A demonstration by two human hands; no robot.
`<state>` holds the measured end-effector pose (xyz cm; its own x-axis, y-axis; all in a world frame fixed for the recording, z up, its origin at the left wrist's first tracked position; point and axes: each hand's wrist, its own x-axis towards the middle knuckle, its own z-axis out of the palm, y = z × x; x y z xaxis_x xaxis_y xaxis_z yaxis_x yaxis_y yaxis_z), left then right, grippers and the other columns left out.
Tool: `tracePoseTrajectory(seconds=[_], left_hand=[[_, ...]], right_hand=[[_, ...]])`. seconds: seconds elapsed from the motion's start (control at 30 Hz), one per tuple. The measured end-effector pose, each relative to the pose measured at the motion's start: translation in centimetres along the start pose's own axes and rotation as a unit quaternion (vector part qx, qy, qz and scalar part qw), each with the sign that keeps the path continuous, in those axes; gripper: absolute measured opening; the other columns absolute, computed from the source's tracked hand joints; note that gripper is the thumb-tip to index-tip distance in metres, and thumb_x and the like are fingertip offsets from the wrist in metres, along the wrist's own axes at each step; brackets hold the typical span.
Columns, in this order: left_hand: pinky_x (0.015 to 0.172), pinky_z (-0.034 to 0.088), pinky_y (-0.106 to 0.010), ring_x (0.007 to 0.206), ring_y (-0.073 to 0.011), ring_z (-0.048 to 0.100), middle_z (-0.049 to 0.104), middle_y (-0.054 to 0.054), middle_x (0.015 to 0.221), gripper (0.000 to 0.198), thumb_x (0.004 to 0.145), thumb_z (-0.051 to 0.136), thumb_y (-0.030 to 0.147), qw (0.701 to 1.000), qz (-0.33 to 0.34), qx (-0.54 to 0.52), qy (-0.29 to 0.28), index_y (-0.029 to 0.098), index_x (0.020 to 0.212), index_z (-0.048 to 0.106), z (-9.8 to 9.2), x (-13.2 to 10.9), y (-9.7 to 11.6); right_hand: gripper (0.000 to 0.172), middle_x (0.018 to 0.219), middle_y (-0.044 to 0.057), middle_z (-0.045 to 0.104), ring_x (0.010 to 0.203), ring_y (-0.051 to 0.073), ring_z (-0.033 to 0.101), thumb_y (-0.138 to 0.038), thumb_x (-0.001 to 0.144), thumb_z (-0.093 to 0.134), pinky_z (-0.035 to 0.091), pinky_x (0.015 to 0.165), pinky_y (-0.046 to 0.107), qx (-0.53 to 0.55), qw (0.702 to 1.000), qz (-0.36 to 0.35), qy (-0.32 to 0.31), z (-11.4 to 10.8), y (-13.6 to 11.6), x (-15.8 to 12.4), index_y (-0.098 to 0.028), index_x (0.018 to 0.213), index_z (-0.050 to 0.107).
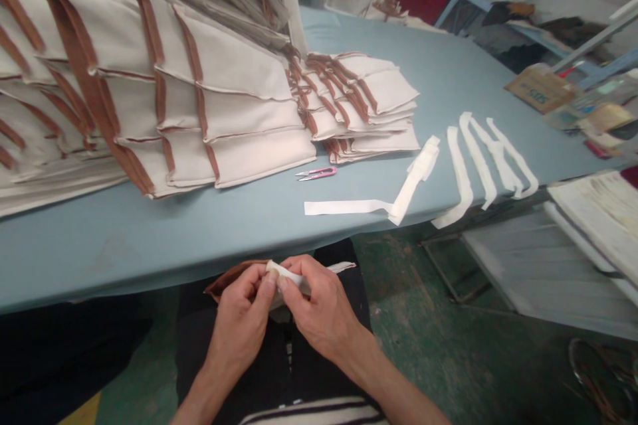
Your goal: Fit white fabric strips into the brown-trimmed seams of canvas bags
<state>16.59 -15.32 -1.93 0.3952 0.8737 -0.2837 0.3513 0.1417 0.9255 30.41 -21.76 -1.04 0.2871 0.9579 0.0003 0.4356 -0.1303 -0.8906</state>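
Over my lap, both hands meet in a pinch on a white strip (286, 272). My left hand (245, 299) is closed, thumb and forefinger at the strip's left end, where it meets a brown-edged fabric piece (234, 273). Beside it my right hand (321, 302) pinches the same strip from the right, with a pale end sticking out past the knuckles. Most of the fabric piece lies hidden behind my fingers. On the table ahead rest pink-handled thread snips (318, 174) and a folded bundle of white tape (415, 179) with one loose tail.
Stacked cream fabric pieces with brown edging (249, 113) fill the table's left, with a smaller stack (371, 99) beside them. Several white strips (481, 159) lie near the right edge of the blue-covered table (199, 226). A cardboard box (543, 89) stands farther right.
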Motion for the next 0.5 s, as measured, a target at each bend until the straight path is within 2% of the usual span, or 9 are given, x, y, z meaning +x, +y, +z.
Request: tracePoseTrajectory(seconds=[0.17,0.3,0.4,0.5], left_hand=[[0.055,0.039,-0.026,0.060,-0.0178,0.054,0.064,0.002,0.065,0.034,0.094,0.061,0.052,0.997,0.033,0.054,0.032,0.022,0.083,0.072,-1.8,0.4,1.4],[0.051,0.036,-0.025,0.054,-0.0164,0.049,0.057,0.003,0.059,0.038,0.094,0.059,0.054,0.996,0.049,0.076,0.011,0.022,0.074,0.068,-3.6,1.5,2.3],[0.052,0.037,-0.025,0.056,-0.0166,0.051,0.058,0.003,0.060,0.040,0.092,0.061,0.055,0.994,0.069,0.086,-0.017,0.022,0.070,0.068,-4.7,2.3,2.8],[0.054,0.039,-0.024,0.058,-0.0172,0.055,0.063,0.002,0.062,0.040,0.095,0.061,0.055,0.987,0.111,0.107,-0.052,0.022,0.074,0.072,-5.4,2.8,3.5]], right_hand=[[0.019,0.113,0.008,0.077,0.103,0.021,0.072,-0.024,0.100,0.057,0.053,0.087,0.031,-0.008,1.000,-0.017,0.024,-2.1,-1.1,-1.0,-0.022,0.081,0.059],[0.024,0.112,0.009,0.077,0.104,0.022,0.073,-0.024,0.103,0.052,0.055,0.090,0.033,-0.050,0.998,-0.024,0.039,-3.0,0.0,-3.5,-0.023,0.080,0.059],[0.028,0.113,0.008,0.077,0.101,0.021,0.074,-0.024,0.106,0.047,0.058,0.087,0.032,-0.066,0.998,0.004,-0.002,-3.9,1.3,-5.7,-0.024,0.083,0.061],[0.023,0.118,0.008,0.077,0.106,0.024,0.075,-0.030,0.106,0.054,0.060,0.085,0.033,-0.091,0.993,0.031,-0.075,-6.4,2.0,-6.7,-0.025,0.088,0.067]])
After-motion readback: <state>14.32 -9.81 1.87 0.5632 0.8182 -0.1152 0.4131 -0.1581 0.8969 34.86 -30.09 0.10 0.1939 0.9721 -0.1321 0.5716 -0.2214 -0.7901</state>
